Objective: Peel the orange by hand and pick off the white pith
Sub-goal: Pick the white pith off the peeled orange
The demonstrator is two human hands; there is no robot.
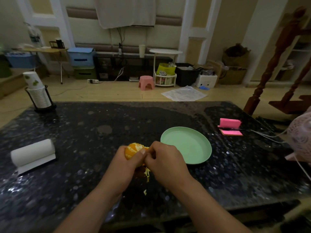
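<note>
1. Your left hand (123, 167) holds the orange (134, 150) just above the dark speckled surface (80, 132), near its front middle. The fingers are curled round the fruit, with the thumb lying across its near side.
2. The top of the orange is bare of peel, so pale segments with streaks of pith show above your thumb.
3. Your right hand (165, 163) is pressed against the orange's right side with its fingers curled and pinching there. You cannot tell whether the bit between them is peel or pith.
4. Small yellow peel scraps (147, 174) lie on the surface under and between your wrists.
5. A green plate (186, 145) sits just right of your hands, with nothing on it.
6. Farther off are a paper towel roll (32, 153) at the left, a stack of cups (37, 95) at the far left corner and pink sticky notes (229, 126) at the right.
</note>
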